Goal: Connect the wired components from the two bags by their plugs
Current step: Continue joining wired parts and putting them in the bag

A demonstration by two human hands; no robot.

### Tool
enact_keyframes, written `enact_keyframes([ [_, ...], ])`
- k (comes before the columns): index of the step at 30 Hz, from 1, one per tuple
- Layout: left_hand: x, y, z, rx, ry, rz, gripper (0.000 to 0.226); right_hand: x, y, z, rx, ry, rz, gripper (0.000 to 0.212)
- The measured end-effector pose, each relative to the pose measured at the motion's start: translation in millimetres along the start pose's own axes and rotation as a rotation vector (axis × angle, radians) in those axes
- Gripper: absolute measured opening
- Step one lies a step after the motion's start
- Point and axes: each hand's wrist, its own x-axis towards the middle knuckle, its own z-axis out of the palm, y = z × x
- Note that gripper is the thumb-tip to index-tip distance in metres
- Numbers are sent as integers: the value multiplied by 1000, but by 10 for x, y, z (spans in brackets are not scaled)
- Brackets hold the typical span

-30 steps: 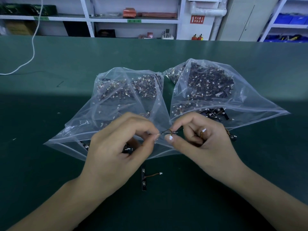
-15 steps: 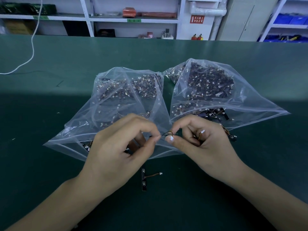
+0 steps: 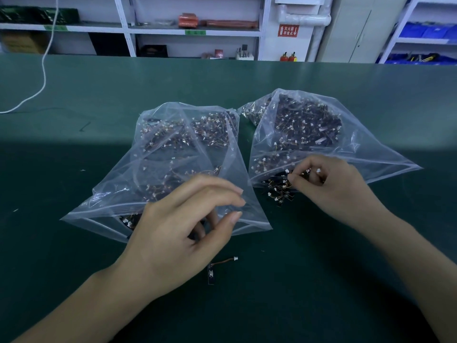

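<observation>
Two clear plastic bags dominate mid-frame on the green bench top (image 3: 74, 243); left bag (image 3: 158, 184) and right bag (image 3: 346, 134) lie side by side, mouths toward the person, each holding a dense mass of small dark boards with thin wires and white plugs; far shelving (image 3: 193, 30) runs across the top of the frame, a white cable (image 3: 44, 70) trails down at upper left.

Left hand (image 3: 178, 233) sits lower centre over the left bag's mouth; fingers loosely curled, thumb and forefinger tips apart; whether anything lies in the palm I cannot tell, the fingers hide it.

Right hand (image 3: 331, 186) is at centre right at the right bag's mouth; fingertips pinch among a small spill of components (image 3: 279, 191) lying just outside the opening; a white plug (image 3: 318, 170) shows at the curled fingers, seemingly held.

One loose wired component (image 3: 214, 271) lies on the bench at lower centre, just beside the left hand, its plug free, mated to nothing visible.

Progress, as judged: early; no finished pile of joined pairs is visible anywhere; both bags look nearly full; current step appears to be picking a fresh piece from the right bag; nearly all the joining is left.
</observation>
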Motion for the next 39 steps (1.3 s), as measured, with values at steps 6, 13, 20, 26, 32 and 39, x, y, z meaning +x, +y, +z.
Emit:
enact_keyframes([
  [6,-7,3,-6,1,-29,-8,9,-14,29,42,-211,154,-116,19],
  [13,-4,1,-5,1,-37,-6,10,28,179,16,-328,281,-89,18],
  [20,-2,-5,3,7,-37,-9,11,17,171,54,-338,289,-113,10],
  [26,-7,-12,3,20,-44,0,10,28,146,75,-311,290,-148,3],
  [32,-10,-24,12,17,-55,4,9,-18,62,77,-202,100,-353,27],
  [39,-13,-45,12,19,-71,11,9,-18,124,141,-201,-158,-397,39],
])
